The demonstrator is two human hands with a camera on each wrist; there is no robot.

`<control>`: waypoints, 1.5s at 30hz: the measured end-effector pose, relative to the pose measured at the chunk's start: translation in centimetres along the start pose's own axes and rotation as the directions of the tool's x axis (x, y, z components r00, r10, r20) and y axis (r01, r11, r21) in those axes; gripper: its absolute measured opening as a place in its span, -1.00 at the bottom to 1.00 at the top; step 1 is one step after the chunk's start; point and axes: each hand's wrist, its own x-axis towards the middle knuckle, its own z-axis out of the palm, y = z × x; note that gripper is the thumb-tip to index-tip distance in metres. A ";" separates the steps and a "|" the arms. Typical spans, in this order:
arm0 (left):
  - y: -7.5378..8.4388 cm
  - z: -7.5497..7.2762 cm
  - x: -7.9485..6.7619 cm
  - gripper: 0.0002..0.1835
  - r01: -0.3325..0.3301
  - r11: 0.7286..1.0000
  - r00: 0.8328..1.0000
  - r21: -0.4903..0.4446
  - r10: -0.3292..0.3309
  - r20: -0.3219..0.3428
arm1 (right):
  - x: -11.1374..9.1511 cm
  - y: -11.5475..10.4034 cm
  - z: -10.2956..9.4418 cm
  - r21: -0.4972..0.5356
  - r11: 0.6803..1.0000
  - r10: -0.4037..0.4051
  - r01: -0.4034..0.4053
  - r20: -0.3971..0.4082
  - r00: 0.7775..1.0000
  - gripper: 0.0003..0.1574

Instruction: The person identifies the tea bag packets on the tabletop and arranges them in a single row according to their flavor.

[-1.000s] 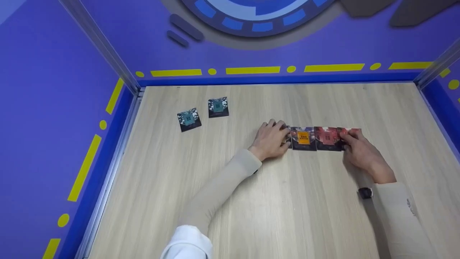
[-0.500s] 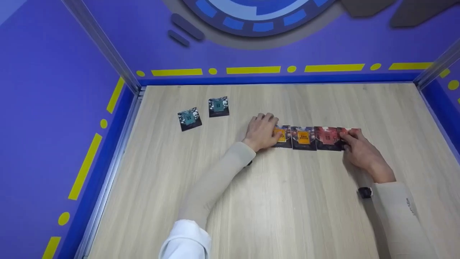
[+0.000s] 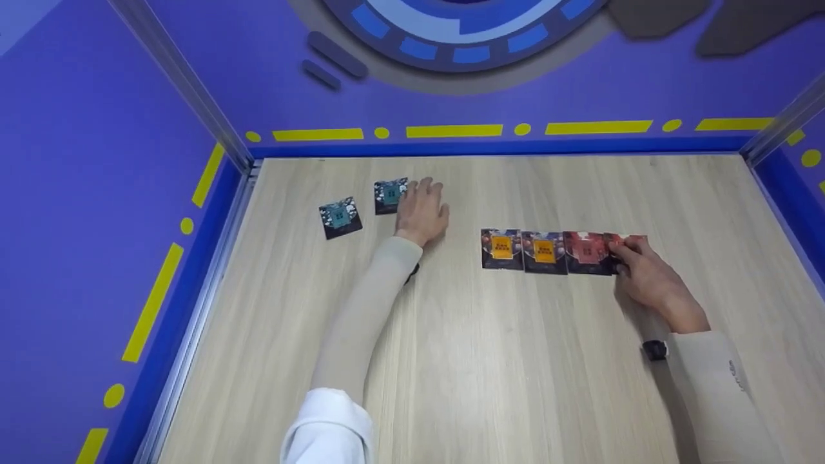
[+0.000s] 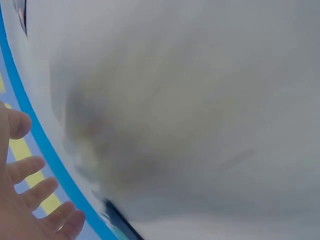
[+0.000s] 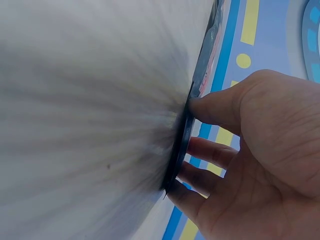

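Note:
A row of small flat square packets lies on the table. Two have orange labels: one orange packet [image 3: 502, 249] at the left end, and a second orange packet [image 3: 544, 252] beside it. A red packet [image 3: 588, 252] follows, then another red packet [image 3: 635, 239] at the right end, partly covered by my right hand [image 3: 654, 280], whose thumb and fingers hold its edges. My left hand [image 3: 422, 212] has its fingers spread over the right edge of a teal packet [image 3: 388, 196]; it holds nothing. A second teal packet [image 3: 340, 218] lies further left, slightly turned.
The wooden table [image 3: 464, 361] is bounded by a blue back wall [image 3: 451, 103] and a blue left wall [image 3: 84, 212]. A metal rail [image 3: 200, 309] runs along the table's left edge.
My left hand has let go of the left orange packet and moved left and back to the teal packet. My right hand stays on the end red packet.

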 end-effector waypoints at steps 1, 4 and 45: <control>-0.5 0.0 0.0 -0.43 0.013 1.000 1.000 -0.005 -0.013 -0.005 | 0.0 0.0 0.0 0.001 1.000 0.001 -0.001 0.000 1.000 -0.34; -1.9 0.1 0.0 -0.43 0.047 0.999 0.999 0.005 -0.047 -0.008 | 0.0 0.0 0.0 -0.003 1.000 -0.001 0.001 0.003 1.000 -0.35; -5.4 -0.6 -0.6 -0.42 0.097 0.992 0.992 0.077 -0.102 0.072 | -0.1 -0.1 -0.1 0.008 1.000 0.010 -0.010 -0.012 1.000 -0.33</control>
